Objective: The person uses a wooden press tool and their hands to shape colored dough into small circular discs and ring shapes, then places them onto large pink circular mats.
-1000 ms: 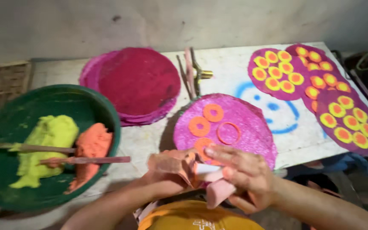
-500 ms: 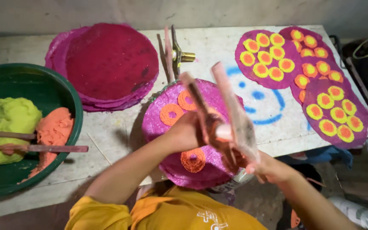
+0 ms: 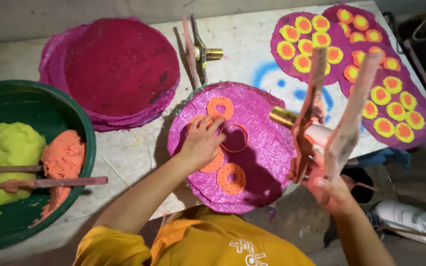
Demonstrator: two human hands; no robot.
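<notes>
We are pressing our left hand (image 3: 202,143), fingers spread, on the pink disc (image 3: 252,148) by an orange ring (image 3: 231,178). Our right hand (image 3: 332,189) is gripping a press tool (image 3: 331,118), fingers wrapped around its handles.

A pale worktable (image 3: 252,49) (blue paint-stained) stands against a grey wall (image 3: 75,12).

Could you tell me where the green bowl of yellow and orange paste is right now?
In the head view, the green bowl sits at the table's left edge, below the stack of plain magenta discs.
</notes>
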